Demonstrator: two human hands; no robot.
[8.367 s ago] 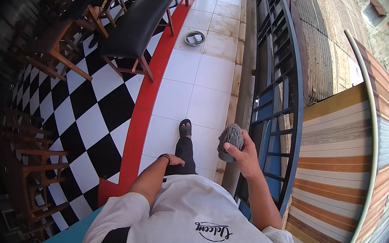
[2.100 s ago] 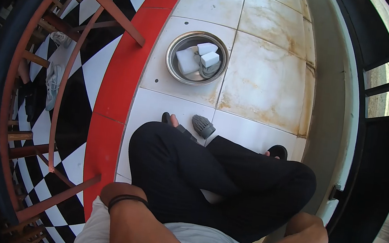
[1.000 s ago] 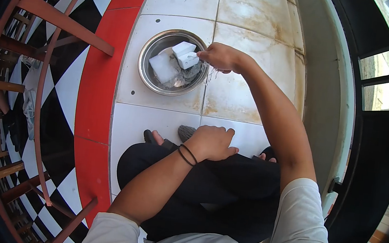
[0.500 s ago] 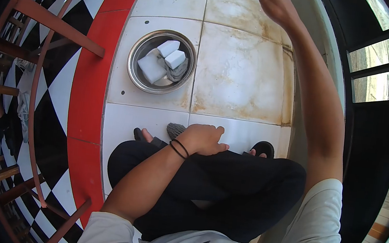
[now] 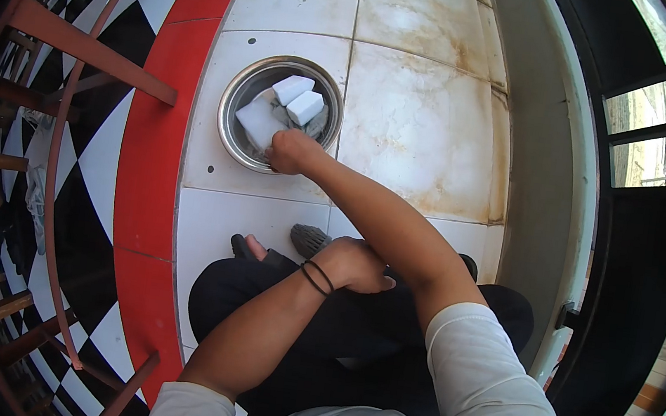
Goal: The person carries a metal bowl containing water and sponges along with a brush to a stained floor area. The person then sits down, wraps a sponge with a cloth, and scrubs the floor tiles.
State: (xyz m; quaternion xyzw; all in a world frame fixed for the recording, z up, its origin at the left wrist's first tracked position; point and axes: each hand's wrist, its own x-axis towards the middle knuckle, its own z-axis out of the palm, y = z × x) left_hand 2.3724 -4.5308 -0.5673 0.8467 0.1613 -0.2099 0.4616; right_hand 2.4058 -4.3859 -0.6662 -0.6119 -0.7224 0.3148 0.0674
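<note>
My right hand [image 5: 294,152] reaches into the near side of a round metal basin [image 5: 226,132], its fingers curled down beside a white sponge block [image 5: 262,120]. Whatever those fingers hold is hidden beneath the hand. Two smaller white blocks, one at the back [image 5: 292,87] and one to its right [image 5: 304,108], lie in the basin with a grey cloth [image 5: 317,123]. My left hand [image 5: 352,265] rests loosely over my knee, partly covered by my right forearm; I see nothing in it. Beyond it is a ribbed grey item [image 5: 310,241] on the floor.
White floor tiles [image 5: 409,126] with brown stains stretch ahead. A red border [image 5: 149,185] and black-and-white checkered floor lie left, with a reddish-brown chair frame [image 5: 90,49] over them. Right stands a pale wall [image 5: 529,166] and a dark door frame [image 5: 641,271].
My right hand has come down from the upper right into the basin. My left hand stays at my knee, now partly behind my right forearm. The view has shifted slightly.
</note>
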